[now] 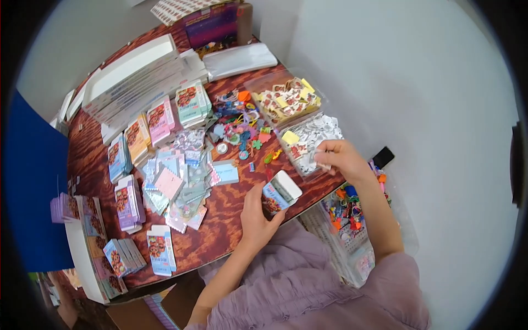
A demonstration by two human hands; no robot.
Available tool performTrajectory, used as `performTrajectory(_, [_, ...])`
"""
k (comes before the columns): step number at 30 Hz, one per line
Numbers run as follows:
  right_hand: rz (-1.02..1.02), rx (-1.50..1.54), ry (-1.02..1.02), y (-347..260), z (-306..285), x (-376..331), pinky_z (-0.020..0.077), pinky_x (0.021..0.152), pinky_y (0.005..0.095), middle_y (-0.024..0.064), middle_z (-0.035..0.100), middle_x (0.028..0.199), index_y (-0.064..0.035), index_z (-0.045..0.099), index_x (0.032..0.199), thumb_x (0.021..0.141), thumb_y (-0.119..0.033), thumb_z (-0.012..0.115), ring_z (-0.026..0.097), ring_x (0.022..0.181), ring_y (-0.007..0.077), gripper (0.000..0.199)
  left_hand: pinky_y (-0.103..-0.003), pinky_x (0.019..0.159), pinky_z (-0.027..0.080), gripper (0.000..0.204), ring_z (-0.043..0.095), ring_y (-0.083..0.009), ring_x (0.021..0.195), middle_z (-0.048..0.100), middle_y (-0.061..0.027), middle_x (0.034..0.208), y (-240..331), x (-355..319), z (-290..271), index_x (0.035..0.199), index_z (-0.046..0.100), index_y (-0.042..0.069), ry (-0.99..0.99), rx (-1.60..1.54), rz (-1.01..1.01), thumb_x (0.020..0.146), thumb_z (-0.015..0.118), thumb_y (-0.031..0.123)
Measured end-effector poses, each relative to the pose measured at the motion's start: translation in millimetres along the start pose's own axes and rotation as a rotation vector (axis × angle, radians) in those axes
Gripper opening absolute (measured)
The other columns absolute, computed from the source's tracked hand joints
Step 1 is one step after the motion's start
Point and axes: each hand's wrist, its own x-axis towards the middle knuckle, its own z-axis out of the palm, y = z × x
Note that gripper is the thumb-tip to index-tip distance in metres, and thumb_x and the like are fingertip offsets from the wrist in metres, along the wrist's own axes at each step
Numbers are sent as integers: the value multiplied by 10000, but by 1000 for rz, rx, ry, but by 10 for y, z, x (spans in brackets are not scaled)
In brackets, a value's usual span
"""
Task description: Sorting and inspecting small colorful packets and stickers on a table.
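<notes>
My left hand [257, 212] grips a small open printed box [279, 193] with its white flap up, near the front edge of the reddish wooden table [220, 231]. My right hand [340, 158] reaches into a clear tray [308, 140] of small white and printed packets and pinches one small piece there. A second clear tray [287, 99] of yellow and printed packets lies just beyond it.
Colourful small trinkets [242, 126] lie mid-table, beside a heap of pastel cards and foil packets [179, 184]. Stacks of flat printed boxes [159, 121] line the left. White cartons [132, 77] stand at the back. A basket of bright trinkets [352, 214] sits low on the right.
</notes>
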Motion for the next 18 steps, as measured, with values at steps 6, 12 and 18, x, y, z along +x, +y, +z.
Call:
performTrajectory(6, [-440, -743, 51, -79, 773, -284, 490, 614, 340, 85, 656, 770, 24, 654, 853, 870, -136, 699, 647, 681, 220, 167, -441, 951, 494, 790, 542, -382, 1202, 542, -202, 1310, 8, -12, 0, 1379, 437, 9, 5, 31, 37, 715, 834, 168])
performTrajectory(12, [-520, -1227, 213, -32, 1064, -321, 505, 663, 445, 128, 613, 821, -32, 643, 857, 851, -115, 663, 650, 746, 347, 86, -449, 975, 486, 791, 524, -377, 1233, 532, -205, 1329, -16, -44, 25, 1375, 437, 4, 23, 18, 22, 717, 840, 172])
performTrajectory(18, [-500, -1064, 122, -127, 1045, -340, 511, 685, 416, 121, 603, 842, -39, 654, 1002, 822, -67, 700, 651, 766, 321, 188, -454, 974, 482, 778, 535, -392, 1214, 537, -217, 1315, -25, -36, 17, 1371, 440, -5, 78, -45, 22, 734, 839, 196])
